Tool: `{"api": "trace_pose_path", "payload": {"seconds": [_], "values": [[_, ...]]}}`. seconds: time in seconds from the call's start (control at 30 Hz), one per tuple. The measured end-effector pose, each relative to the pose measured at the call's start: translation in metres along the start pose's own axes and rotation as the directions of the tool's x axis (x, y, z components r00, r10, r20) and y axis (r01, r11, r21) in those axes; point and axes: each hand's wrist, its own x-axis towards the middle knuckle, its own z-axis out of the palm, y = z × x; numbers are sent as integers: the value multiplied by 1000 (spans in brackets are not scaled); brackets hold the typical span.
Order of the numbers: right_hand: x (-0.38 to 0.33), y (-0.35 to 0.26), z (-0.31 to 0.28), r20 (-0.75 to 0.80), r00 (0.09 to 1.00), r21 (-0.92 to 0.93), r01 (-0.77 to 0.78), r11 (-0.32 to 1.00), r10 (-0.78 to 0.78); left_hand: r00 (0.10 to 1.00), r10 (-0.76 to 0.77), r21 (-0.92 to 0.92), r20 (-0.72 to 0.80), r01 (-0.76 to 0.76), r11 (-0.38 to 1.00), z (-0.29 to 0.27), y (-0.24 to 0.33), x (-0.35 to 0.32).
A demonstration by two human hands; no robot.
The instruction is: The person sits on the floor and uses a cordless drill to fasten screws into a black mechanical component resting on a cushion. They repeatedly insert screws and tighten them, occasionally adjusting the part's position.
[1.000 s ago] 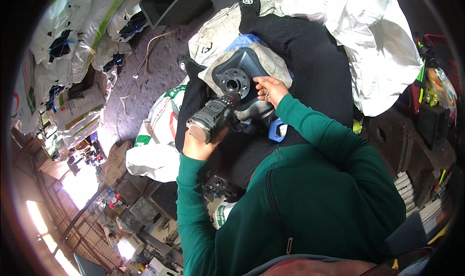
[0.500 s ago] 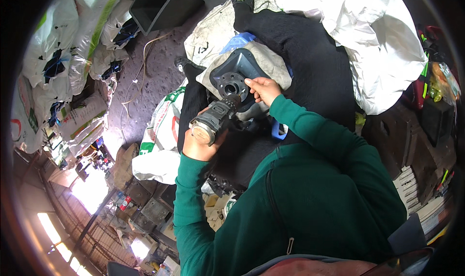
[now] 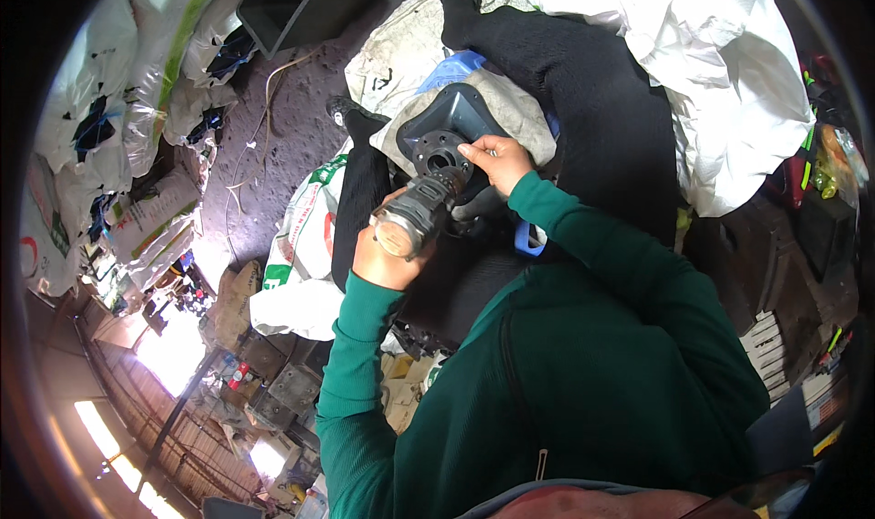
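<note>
A black horn-shaped part point(image 3: 467, 109) with a flared, four-sided body lies on cloth over my lap. Its round flange point(image 3: 436, 143), pierced by several holes, faces up toward me. My left hand point(image 3: 383, 259) is wrapped round the grip of a grey power drill point(image 3: 407, 218). The drill's front end reaches the lower part of the flange; its tip is hidden. My right hand point(image 3: 499, 162) is closed, thumb and forefinger pinching at the flange's right rim. Whether a small piece is also between those fingertips, I cannot tell.
Grey-beige cloth point(image 3: 519, 109) and a blue plastic piece point(image 3: 456, 66) lie round the part. White sacks point(image 3: 729, 91) are heaped to the right, and bulging plastic bags point(image 3: 91, 100) at the left. A black rectangular open-mouthed piece point(image 3: 305, 9) and a thin cable point(image 3: 269, 109) are on the floor.
The drill has shifted slightly right and its front end now overlaps the flange's lower edge. My right fingertips stay at the flange's right rim. The whole view has moved a little.
</note>
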Motion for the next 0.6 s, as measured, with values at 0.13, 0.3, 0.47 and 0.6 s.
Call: {"api": "trace_pose_path", "payload": {"seconds": [0.13,0.3,0.47,0.6], "values": [[-1,-5,-5,15,987,-231,162,960,-163,993,-113,-194,-41,103,976,11,1,-14],[4,0,-12,67,940,-410,331,850,-334,969,-158,-175,-189,125,976,17,18,-47],[0,-9,-18,10,1000,-63,25,998,-25,962,-12,-172,-272,-37,984,9,27,-85],[-22,-21,-45,382,900,521,-396,757,208,955,1,-136,-297,-44,990,31,27,-96]]}}
